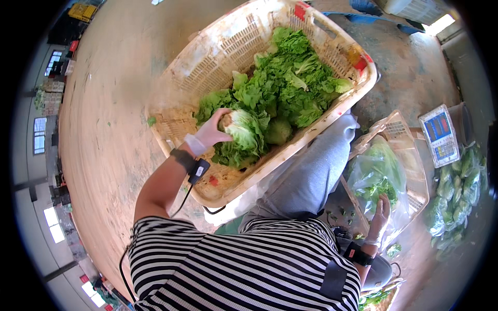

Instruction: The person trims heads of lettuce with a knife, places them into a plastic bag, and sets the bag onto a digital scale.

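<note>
My left hand (212, 130), in a thin clear glove, grips a head of lettuce (243, 128) by its pale base. That head is over the left part of a large, dirty cream plastic crate (237, 194), where more leafy lettuce (288, 81) is heaped. At the right, my gloved right hand (381, 217) rests at a clear plastic bag (365, 171) with leafy greens inside; its fingers are extended, and whether they pinch the film cannot be told. The bag lies in a smaller plastic crate (418, 182).
A weighing scale's display panel (439, 136) stands beyond the small crate. Several bagged green vegetables (459, 190) are piled at the far right. Part of another container with greens (375, 298) shows at the bottom right. Blue pallets (363, 17) are at the top.
</note>
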`<control>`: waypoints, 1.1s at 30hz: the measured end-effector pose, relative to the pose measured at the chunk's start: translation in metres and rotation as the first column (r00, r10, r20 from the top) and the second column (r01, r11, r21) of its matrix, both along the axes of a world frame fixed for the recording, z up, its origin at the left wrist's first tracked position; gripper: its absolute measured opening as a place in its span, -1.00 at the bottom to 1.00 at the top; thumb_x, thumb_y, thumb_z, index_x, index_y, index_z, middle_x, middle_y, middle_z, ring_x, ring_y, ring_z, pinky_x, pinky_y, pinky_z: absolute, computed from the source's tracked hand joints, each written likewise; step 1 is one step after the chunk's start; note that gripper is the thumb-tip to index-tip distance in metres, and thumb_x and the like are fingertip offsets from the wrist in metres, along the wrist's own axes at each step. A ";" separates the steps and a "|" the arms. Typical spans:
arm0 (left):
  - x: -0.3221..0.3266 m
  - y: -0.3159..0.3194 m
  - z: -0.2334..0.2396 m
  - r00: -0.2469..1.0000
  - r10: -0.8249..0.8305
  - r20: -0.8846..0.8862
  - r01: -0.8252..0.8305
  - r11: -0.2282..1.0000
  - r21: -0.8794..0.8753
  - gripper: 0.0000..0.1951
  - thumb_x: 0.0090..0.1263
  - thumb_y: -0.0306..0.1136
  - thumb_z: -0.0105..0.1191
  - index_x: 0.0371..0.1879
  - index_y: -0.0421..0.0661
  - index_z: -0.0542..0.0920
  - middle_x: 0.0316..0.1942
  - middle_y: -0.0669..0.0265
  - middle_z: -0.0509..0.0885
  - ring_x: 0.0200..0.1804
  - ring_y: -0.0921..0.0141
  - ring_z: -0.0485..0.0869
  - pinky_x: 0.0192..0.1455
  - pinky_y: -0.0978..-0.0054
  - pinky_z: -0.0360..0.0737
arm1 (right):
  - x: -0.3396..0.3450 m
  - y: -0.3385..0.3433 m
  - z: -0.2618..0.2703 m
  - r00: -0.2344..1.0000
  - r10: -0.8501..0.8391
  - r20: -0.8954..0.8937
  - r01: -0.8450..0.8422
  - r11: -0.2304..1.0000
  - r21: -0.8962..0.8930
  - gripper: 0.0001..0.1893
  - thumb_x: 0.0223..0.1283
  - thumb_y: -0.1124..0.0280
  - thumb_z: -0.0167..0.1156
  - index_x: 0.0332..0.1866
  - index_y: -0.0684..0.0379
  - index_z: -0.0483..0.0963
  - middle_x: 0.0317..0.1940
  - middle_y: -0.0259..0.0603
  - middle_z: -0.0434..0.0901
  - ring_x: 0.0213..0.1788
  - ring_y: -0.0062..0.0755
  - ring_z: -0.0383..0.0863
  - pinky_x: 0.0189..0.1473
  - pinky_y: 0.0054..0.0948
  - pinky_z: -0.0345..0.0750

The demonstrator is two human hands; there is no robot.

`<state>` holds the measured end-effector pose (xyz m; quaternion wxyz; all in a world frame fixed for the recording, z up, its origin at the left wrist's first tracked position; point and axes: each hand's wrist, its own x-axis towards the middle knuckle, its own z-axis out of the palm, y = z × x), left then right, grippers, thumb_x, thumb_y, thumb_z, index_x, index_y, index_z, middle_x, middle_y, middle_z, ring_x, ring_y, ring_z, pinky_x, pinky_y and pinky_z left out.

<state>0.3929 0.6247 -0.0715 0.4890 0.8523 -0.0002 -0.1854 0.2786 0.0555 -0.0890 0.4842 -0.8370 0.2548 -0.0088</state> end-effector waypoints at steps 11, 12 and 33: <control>0.014 -0.206 0.203 0.947 -0.175 0.271 0.307 0.743 -0.595 -0.10 -0.14 -0.14 0.41 0.23 -0.16 0.24 0.22 0.19 0.31 0.29 0.28 0.29 0.35 0.33 0.20 | 0.018 0.091 0.168 0.599 0.508 0.619 -0.591 0.802 -0.086 0.07 -0.22 0.00 0.44 0.40 0.19 0.01 0.37 0.06 0.06 0.45 -0.04 -0.05 0.40 -0.17 0.01; 0.009 -0.241 0.214 0.945 -0.230 0.231 0.324 0.737 -0.593 -0.11 -0.13 -0.17 0.41 0.23 -0.14 0.23 0.23 0.20 0.30 0.28 0.29 0.30 0.33 0.35 0.23 | 0.015 0.089 0.173 0.601 0.488 0.633 -0.540 0.832 -0.129 0.07 -0.23 0.07 0.46 0.41 0.17 -0.02 0.36 0.08 0.07 0.44 -0.03 -0.03 0.40 -0.19 0.01; -0.132 -0.604 0.149 0.096 -0.995 -0.031 0.620 0.084 -0.780 -0.13 0.04 -0.14 0.31 0.33 -0.17 0.17 0.20 0.25 0.41 0.21 0.42 0.38 0.31 0.44 0.25 | -0.311 -0.248 0.096 0.546 -0.823 0.158 0.798 0.455 -0.395 -0.42 0.07 0.09 0.20 0.09 0.32 0.36 0.00 0.13 0.50 0.03 0.00 0.52 0.06 -0.25 0.46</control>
